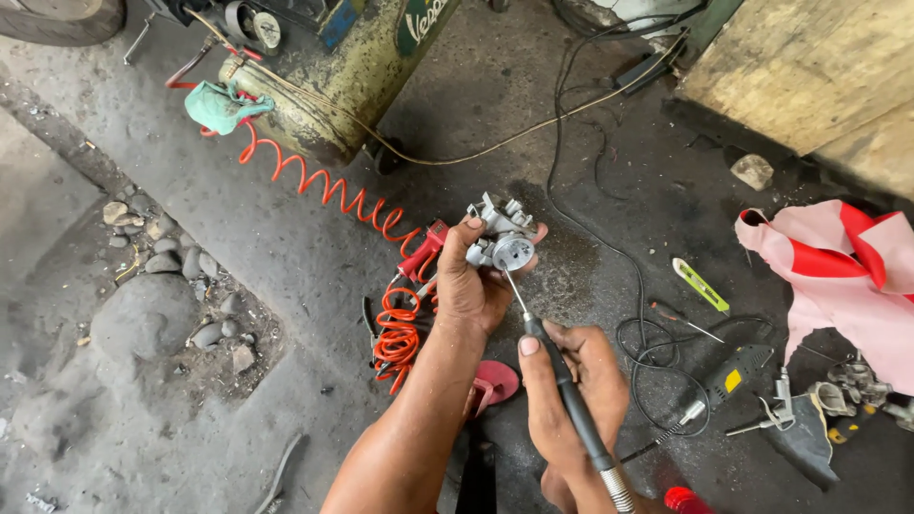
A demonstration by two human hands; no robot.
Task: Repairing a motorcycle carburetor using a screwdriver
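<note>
A rough, oil-stained concrete floor [286, 247] fills the view, grey and gritty, with a patch of rounded stones [162, 286] at the left. At the far edge stands a dull yellow-green metal tank [352, 67], scuffed and cylindrical, with a crumpled teal rag [224, 103] hanging at its left. To the right lies a soft, wrinkled pink-and-red cloth [838, 276], and far right a slab of pale weathered wood [809, 67]. A glossy orange-red coiled air hose [333, 195] springs from the tank toward the middle and bunches up in tight loops just left of the person's forearm. Thin black cables [590, 171] snake over the floor. Near right rests a black power tool with a yellow patch [733, 376], and beyond it a slim green-handled cutter [700, 286].

In the middle, the left hand [471, 290] is curled closed around a small cast-metal carburetor [500, 238], silvery, lumpy and angular with a round bore facing the camera; thumb and fingers wrap its sides and hold it above the floor. Just nearer, the right hand [566, 381] is closed in a pen-like hold on a slim black rotary handpiece [571, 400] on a ribbed metal flexible shaft; its thin steel bit reaches up into the carburetor's bore.
</note>
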